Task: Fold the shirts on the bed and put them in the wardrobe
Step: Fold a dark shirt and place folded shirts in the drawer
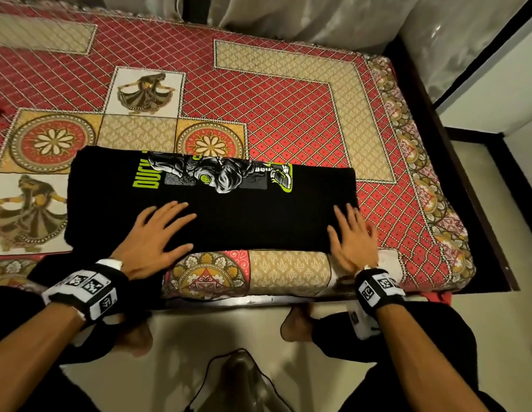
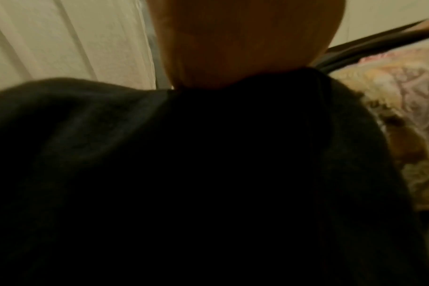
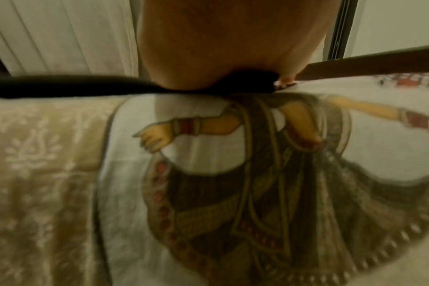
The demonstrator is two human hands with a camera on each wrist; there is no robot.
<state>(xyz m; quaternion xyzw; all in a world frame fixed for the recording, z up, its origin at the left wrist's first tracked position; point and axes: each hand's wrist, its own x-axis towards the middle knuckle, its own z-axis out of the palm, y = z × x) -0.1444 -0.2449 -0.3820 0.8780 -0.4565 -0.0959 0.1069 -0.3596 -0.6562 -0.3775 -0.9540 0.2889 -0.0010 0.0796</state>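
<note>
Both forearms are bare, and each wrist carries a black band with a white block printed with black-and-white square code markers: one on the left wrist band (image 1: 86,288), one on the right wrist band (image 1: 377,288). The person wears dark trousers (image 1: 407,337) and stands with bare feet (image 1: 296,324).

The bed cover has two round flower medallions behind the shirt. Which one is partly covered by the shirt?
The right medallion: the black shirt overlaps its lower edge. The left medallion lies wholly uncovered.
</note>
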